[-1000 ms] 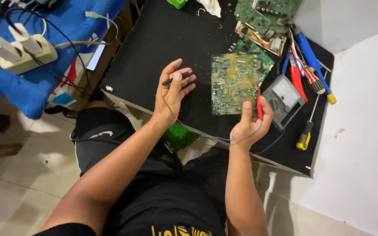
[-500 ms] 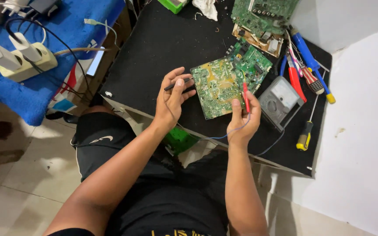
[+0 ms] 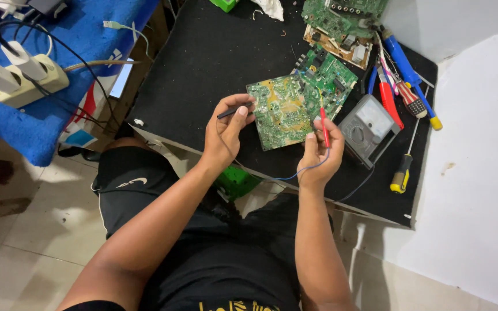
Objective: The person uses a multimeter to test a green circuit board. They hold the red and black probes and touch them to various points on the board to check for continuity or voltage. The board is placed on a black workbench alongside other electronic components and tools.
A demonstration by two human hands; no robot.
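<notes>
Fingers (image 3: 318, 151) pinching slim red probe (image 3: 323, 125)

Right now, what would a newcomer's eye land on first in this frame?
First, the two hands at the middle of the black table: the left hand pinches a black probe, the right hand a red probe, both at a green circuit board. Just right of it lies a grey multimeter, with screwdrivers and pliers beyond. At the far left, a white power strip sits on blue cloth.
</notes>
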